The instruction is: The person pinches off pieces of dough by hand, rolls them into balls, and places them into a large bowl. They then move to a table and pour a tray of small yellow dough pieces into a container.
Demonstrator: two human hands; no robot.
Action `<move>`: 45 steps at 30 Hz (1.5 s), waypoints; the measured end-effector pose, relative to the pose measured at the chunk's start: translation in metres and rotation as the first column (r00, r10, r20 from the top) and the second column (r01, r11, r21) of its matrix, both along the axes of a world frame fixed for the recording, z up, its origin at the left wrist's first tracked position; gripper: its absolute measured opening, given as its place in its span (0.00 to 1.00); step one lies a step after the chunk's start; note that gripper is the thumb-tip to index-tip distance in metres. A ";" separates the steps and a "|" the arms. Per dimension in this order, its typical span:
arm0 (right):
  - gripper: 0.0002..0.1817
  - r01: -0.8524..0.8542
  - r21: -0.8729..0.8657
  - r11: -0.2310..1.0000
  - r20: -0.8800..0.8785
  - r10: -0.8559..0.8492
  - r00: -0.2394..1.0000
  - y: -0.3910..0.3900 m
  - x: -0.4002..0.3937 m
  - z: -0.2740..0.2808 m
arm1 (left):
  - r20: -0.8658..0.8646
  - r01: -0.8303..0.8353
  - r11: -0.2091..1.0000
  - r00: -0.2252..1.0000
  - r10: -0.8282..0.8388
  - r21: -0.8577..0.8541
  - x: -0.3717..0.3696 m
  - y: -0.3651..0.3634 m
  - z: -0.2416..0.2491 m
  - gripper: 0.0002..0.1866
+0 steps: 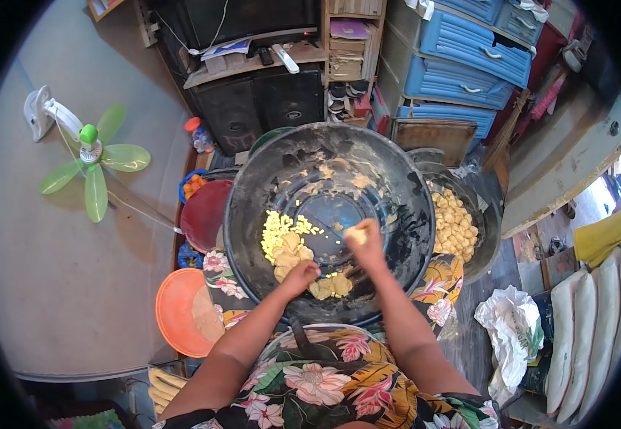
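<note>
A wide black basin (403, 171) sits in front of me, its inner wall smeared with dough. My right hand (369, 250) is closed around a small piece of dough (357, 234), raised over the right half of the basin. Lower and to the left, my left hand (300, 277) has its fingers curled together; whether anything is in them is hidden. Beside it lie pale dough pieces (287, 256), and a flattened dough strip (325, 287) with some yellow cubes on it. A heap of small yellow cubes (275, 232) rests on the basin's left side.
At right, a grey tub (491, 243) holds many dough balls (455, 223). An orange basin (174, 314) and a dark red lid-like round (207, 214) stand at left. A green-bladed fan (92, 154), blue drawers (461, 79) and a white plastic sack (509, 336) surround the area.
</note>
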State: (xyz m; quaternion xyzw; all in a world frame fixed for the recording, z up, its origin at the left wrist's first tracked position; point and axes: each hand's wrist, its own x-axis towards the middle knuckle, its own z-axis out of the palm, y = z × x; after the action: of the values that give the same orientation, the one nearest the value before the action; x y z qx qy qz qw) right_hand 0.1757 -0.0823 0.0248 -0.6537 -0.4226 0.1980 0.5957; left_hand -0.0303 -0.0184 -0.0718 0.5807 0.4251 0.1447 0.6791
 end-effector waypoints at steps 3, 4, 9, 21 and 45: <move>0.06 0.317 0.255 0.914 0.116 -0.354 0.928 -0.019 0.058 0.022 | -0.441 0.590 0.664 0.800 -0.407 0.459 -0.003 -0.012 0.006 0.18; 0.05 0.479 0.279 0.832 0.079 -0.517 0.852 -0.026 0.076 0.021 | -0.439 0.590 0.666 0.801 -0.408 0.457 -0.003 -0.014 0.005 0.18; 0.20 0.790 0.257 0.557 0.357 -0.814 0.458 -0.054 0.121 0.022 | -0.682 0.757 0.444 0.640 -0.353 0.480 0.003 -0.024 0.024 0.18; 0.20 -0.290 -0.922 0.255 0.090 0.871 0.483 -0.006 -0.004 -0.059 | -0.763 0.785 0.392 0.594 -0.257 0.479 0.000 -0.022 0.028 0.13; 0.27 -0.435 -0.688 0.580 -0.219 0.406 0.887 -0.005 -0.016 -0.094 | -0.358 0.322 0.924 0.904 -0.236 0.205 -0.003 -0.002 0.023 0.16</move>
State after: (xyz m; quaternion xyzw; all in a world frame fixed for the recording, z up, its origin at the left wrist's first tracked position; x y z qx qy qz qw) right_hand 0.1598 -0.0877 -0.0687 -0.7109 -0.4415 0.4949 0.2340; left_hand -0.0329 -0.0203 -0.0488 0.7354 0.4208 0.0013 0.5312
